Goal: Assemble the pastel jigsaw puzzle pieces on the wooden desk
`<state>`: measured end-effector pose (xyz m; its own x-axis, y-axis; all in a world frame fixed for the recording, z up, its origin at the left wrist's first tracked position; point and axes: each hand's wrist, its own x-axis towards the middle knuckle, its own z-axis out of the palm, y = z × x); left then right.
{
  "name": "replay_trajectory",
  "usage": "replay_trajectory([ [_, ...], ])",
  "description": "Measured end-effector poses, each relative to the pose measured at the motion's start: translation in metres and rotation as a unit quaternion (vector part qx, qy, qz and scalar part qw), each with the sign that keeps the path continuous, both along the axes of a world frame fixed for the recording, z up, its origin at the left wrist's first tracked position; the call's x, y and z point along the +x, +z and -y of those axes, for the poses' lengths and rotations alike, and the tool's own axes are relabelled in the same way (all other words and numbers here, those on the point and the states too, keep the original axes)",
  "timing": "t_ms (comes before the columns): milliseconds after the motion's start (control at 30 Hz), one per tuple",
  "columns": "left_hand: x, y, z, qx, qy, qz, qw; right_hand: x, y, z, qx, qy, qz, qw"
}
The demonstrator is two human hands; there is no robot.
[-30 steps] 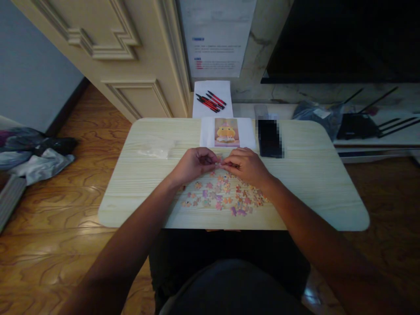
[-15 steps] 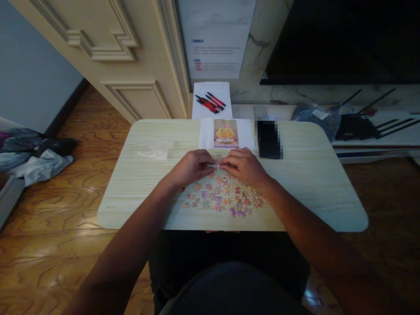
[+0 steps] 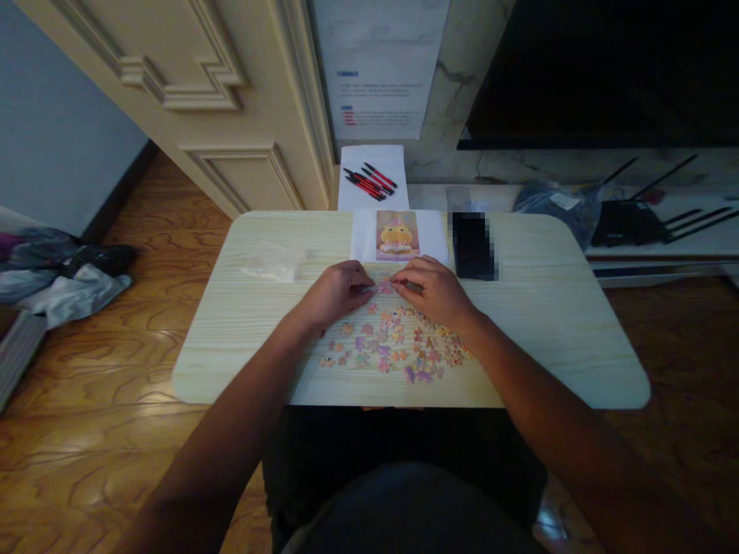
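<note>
A small cluster of pink-purple jigsaw puzzle pieces (image 3: 386,287) lies on the table between my two hands. My left hand (image 3: 342,288) is closed, with thumb and forefinger pinched at the cluster's left edge. From the right, my right hand (image 3: 430,288) pinches its right edge, the other fingers curled under. How firmly each hand grips is too small to make out. Nearer my body, many loose puzzle pieces (image 3: 381,336) in pink, orange, yellow and purple are spread out, some partly hidden by my right wrist. Behind my hands is a sheet with a yellow cartoon picture (image 3: 397,234).
The pale wooden table (image 3: 231,338) has rounded corners. A clear plastic bag (image 3: 274,263) lies at its left, a dark phone-like object (image 3: 473,246) at the back right. Several red-and-black pens (image 3: 369,181) rest on white paper beyond the table. A router (image 3: 626,223) stands farther right.
My fingertips have drawn slightly apart, so more of the pink-purple cluster shows between them. The loose pieces and the picture sheet lie as before.
</note>
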<state>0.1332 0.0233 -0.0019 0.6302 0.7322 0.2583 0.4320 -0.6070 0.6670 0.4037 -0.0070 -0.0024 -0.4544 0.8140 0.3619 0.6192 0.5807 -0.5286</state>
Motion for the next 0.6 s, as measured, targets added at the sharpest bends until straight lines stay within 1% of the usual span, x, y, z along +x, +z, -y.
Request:
replay_trajectory([
  [200, 0.0016, -0.0002, 0.0008, -0.021, 0.009, 0.019, 1.0, 0.0016, -0.0015, -0.0002, 0.0, 0.007, -0.006, 1.0],
  [433, 0.004, 0.001, -0.0015, -0.023, 0.009, 0.011, 1.0, -0.0012, 0.0013, 0.0014, -0.014, 0.036, -0.016, 0.999],
  [600, 0.0046, 0.0007, -0.0027, -0.028, 0.017, 0.004, 0.999, -0.0019, 0.0034, 0.0028, -0.015, 0.052, -0.001, 0.999],
])
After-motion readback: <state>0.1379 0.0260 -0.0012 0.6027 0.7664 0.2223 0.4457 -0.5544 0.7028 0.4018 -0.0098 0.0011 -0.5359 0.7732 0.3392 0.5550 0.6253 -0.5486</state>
